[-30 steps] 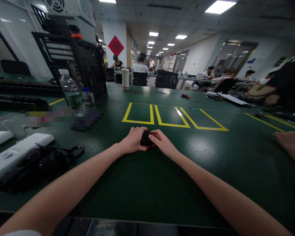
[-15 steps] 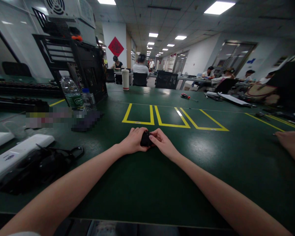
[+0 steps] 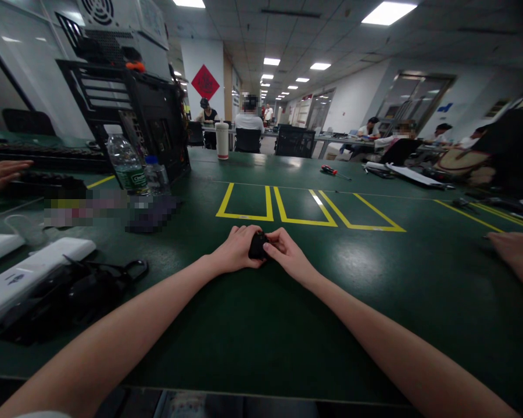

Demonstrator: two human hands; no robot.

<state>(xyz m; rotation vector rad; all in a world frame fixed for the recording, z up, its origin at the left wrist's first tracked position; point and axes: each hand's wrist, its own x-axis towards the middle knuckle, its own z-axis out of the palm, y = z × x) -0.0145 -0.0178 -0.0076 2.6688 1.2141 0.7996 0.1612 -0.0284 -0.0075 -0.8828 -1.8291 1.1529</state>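
Observation:
Between my two hands is a small, dark, rounded object [image 3: 257, 246], low over the green table [image 3: 261, 325]; its kind is too dark to make out. My left hand [image 3: 237, 248] wraps round its left side, thumb towards me and fingers over the far side. From the right, my right hand [image 3: 286, 253] pinches its edge, the thumb lying on the near face. The right fingertips are partly hidden behind the object. Just beyond my hands, yellow tape outlines [image 3: 244, 218] mark the tabletop.
On the left stand a computer case [image 3: 157, 116], a water bottle [image 3: 125, 162] and a smaller blue-capped bottle [image 3: 157, 177]. A white power bank-like box [image 3: 39, 276] lies nearer. Further off are a white tumbler [image 3: 222, 140] and a screwdriver [image 3: 329, 170]. Other people's hands [image 3: 2, 176] show at both sides.
My right thumb has shifted slightly on the dark object, which has turned a little. Another person's hand has come further into view at the left edge.

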